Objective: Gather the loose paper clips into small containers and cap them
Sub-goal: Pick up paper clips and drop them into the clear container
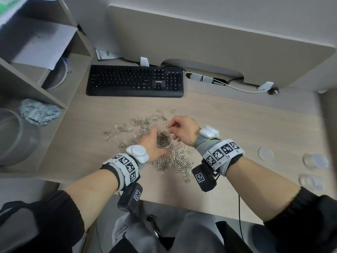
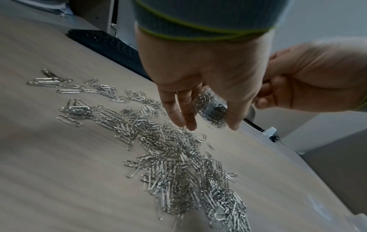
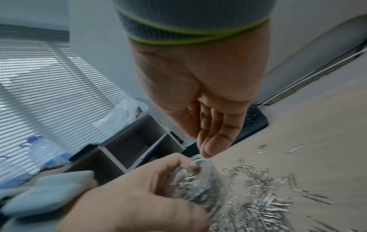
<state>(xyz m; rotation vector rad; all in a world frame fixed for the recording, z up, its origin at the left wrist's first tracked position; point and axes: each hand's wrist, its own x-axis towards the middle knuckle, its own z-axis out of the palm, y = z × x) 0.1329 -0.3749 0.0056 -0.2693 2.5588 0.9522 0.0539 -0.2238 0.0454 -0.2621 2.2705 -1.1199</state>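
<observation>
Dark sleeves and grey trousers fill the bottom of the head view, and both forearms reach up from there toward the middle of the frame. At centre the left hand [image 1: 152, 143] has its fingers [image 2: 185, 109] wrapped round a small clear container [image 1: 164, 140], its mouth facing up and already heaped with paper clips. Just right of it the right hand [image 1: 182, 129] hangs over the container's rim, its thumb and fingers [image 3: 213, 135] drawn together at the tips — whether a clip is pinched between them cannot be told, since the wrist view is blurred.

Loose paper clips [image 1: 179, 161] lie scattered on the wooden worktop [image 1: 237, 121] all round both hands, thickest below the container and thinning toward the left of centre. At the right edge of the frame sit a flat clear lid [image 1: 265, 153] and, further right, two more clear containers [image 1: 314, 160], blurred, well apart from the pile.

Above the clips, in the upper middle, lies a black keyboard [image 1: 135, 81]. A crumpled pale cloth [image 1: 39, 114] rests on the shelf at the left — beside it a large clear tub [image 1: 16, 136].
</observation>
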